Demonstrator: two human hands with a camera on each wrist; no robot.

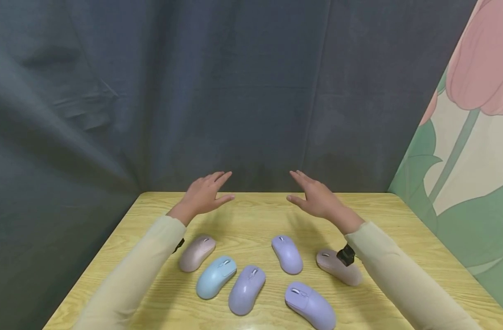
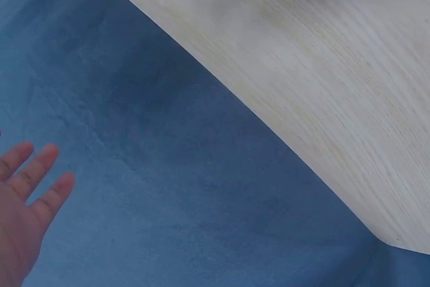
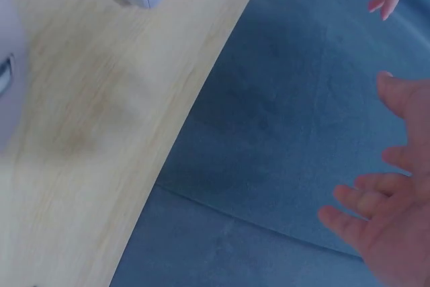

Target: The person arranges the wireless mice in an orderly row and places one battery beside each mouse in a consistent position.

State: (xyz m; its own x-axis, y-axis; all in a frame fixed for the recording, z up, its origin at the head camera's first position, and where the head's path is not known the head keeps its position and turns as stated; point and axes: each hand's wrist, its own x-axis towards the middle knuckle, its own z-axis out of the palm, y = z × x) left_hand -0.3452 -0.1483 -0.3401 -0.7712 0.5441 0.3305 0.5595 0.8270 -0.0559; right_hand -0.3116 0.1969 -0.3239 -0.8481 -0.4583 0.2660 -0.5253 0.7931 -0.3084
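Note:
My left hand (image 1: 203, 193) hovers over the far left part of the table, fingers extended and holding nothing. Across from it my right hand (image 1: 317, 198) is raised the same way, its fingers straight and apart from everything. Nearer to me lie several computer mice: a pinkish mouse (image 1: 197, 253) and a light blue mouse (image 1: 216, 277) on the left, a greyish purple mouse (image 1: 246, 291) in the middle. On the right are a small lavender mouse (image 1: 287, 255), a larger lavender mouse (image 1: 310, 305), and another pinkish mouse (image 1: 334, 266), partly covered by the black wrist camera.
The mice lie on a wood-grain table (image 1: 251, 220). A dark blue-grey curtain (image 1: 243, 101) hangs behind its far edge and along the left. To the right stands a panel with a tulip print (image 1: 478, 137). A black wrist camera (image 1: 346, 255) sits at the right sleeve.

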